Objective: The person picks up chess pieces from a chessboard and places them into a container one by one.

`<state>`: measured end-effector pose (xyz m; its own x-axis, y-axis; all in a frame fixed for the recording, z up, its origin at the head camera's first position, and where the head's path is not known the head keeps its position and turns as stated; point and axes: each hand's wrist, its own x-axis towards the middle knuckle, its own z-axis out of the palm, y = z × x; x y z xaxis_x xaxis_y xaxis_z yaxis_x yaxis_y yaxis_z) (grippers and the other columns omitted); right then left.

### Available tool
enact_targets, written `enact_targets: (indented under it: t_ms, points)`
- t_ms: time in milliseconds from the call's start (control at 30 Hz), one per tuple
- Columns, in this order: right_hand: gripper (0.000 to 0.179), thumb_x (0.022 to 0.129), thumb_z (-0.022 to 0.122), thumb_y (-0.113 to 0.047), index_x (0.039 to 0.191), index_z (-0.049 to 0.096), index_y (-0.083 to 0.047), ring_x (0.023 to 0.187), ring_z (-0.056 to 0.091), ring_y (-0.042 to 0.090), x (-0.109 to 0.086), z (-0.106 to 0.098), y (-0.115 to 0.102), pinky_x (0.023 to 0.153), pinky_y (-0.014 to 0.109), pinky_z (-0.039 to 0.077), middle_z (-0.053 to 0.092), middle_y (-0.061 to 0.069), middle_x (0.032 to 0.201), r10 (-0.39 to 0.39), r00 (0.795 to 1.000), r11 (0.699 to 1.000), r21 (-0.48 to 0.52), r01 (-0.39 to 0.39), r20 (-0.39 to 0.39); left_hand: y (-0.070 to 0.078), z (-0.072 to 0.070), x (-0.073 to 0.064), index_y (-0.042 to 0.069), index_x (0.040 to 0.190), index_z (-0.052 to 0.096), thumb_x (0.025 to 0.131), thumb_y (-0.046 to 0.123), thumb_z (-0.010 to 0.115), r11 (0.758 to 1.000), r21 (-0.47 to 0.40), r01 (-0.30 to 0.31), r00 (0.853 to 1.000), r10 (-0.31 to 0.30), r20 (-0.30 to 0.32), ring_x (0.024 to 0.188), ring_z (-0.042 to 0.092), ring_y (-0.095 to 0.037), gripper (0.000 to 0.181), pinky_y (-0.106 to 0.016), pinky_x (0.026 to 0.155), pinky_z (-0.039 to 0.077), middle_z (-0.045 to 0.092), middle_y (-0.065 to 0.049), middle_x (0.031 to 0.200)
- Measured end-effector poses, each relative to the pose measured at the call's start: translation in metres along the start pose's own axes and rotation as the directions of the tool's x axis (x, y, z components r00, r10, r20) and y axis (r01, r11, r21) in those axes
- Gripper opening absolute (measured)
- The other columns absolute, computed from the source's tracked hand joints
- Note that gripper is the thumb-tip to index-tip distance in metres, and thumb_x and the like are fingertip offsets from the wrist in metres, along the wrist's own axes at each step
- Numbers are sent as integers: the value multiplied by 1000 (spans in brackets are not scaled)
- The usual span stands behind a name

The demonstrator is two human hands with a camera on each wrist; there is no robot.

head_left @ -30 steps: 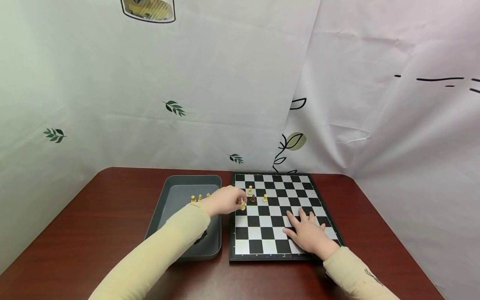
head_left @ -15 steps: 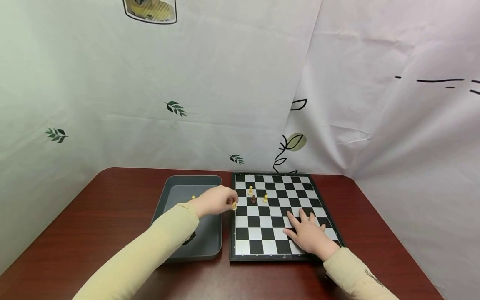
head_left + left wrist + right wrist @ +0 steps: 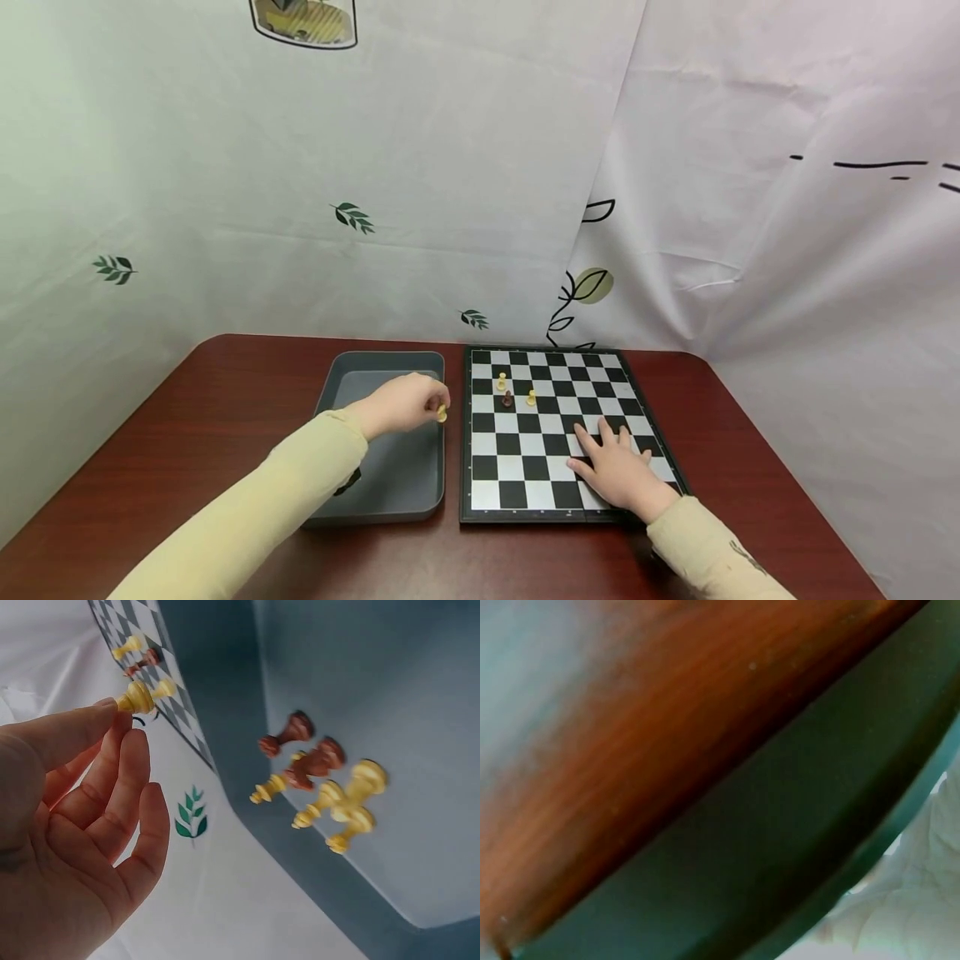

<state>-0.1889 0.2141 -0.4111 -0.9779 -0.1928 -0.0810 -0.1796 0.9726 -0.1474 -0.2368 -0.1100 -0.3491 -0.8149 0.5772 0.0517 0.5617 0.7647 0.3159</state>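
My left hand (image 3: 401, 404) pinches a yellow chess piece (image 3: 138, 697) between thumb and index finger, its base end showing and its top hidden by the fingertips. In the head view this hand is above the right side of a grey tray (image 3: 405, 487). Several yellow chess pieces (image 3: 352, 791) and brown chess pieces (image 3: 289, 733) lie in the tray, mostly hidden behind the hand in the head view. My right hand (image 3: 618, 467) rests with fingers spread on the near right part of the chessboard (image 3: 536, 467). On the board's far left stand two yellow pieces (image 3: 531, 398) and a brown piece (image 3: 507, 399).
The tray and the board sit side by side on a dark red wooden table (image 3: 225, 433), a narrow gap between them. Behind the table hangs a white patterned cloth (image 3: 450, 167). The right wrist view is blurred, with the board's dark edge (image 3: 727, 847) across it.
My left hand has moved left, from over the chessboard's left edge to over the tray, still pinching the yellow chess piece. My right hand has stayed in place.
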Motion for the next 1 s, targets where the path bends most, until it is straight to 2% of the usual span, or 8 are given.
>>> enact_targets:
  t_ms: [233, 500, 567, 700, 800, 1000]
  points:
    - [60, 94, 52, -43, 142, 42, -9, 127, 25, 62, -1, 0, 0, 84, 81, 24, 29, 32, 145, 0, 1000, 1000, -1, 0, -7, -10, 6, -9, 11, 80, 65, 84, 1, 66, 998, -3, 58, 998, -58, 11, 60, 43, -9, 11, -25, 56, 36, 54, 5, 68]
    - [59, 94, 52, -42, 142, 41, -9, 127, 26, 62, -1, -1, 0, 84, 81, 24, 30, 32, 145, -5, 1000, 1000, 3, 5, -14, -18, 15, -17, 10, 74, 60, 83, 0, 67, 1000, 18, -9, 1000, 9, -6, 58, 39, -8, 15, -25, 56, 35, 45, 6, 62]
    - [60, 94, 52, -43, 142, 41, -9, 127, 26, 62, -1, -1, 0, 84, 81, 24, 30, 32, 145, -5, 1000, 1000, 4, 6, -13, -20, 18, -17, 10, 74, 60, 82, 0, 67, 1000, 18, 2, 1000, -2, -4, 58, 39, -9, 15, -29, 63, 39, 44, 6, 61]
    - [60, 94, 52, -43, 142, 41, -9, 127, 25, 62, -1, -2, 0, 85, 81, 24, 29, 32, 145, 0, 1000, 1000, 12, 0, -7, -24, 23, -17, 9, 78, 63, 82, 0, 68, 1000, 16, 25, 999, -25, 20, 60, 41, -8, 11, -31, 67, 43, 48, 6, 63]
    - [60, 94, 52, -43, 142, 42, -9, 128, 25, 62, -1, -3, 0, 85, 80, 24, 29, 32, 146, 4, 1000, 1000, 16, -4, -1, -26, 26, -17, 8, 80, 63, 82, -1, 67, 999, 11, 35, 999, -35, 38, 61, 43, -8, 10, -26, 60, 41, 51, 5, 66]
    - [60, 94, 52, -43, 142, 42, -9, 128, 26, 62, -1, -3, 0, 86, 80, 24, 29, 32, 146, 5, 1000, 1000, 14, -5, 4, -29, 29, -18, 8, 82, 65, 82, -1, 67, 1000, 23, 21, 999, -22, 33, 61, 43, -7, 9, -25, 59, 41, 52, 4, 67]
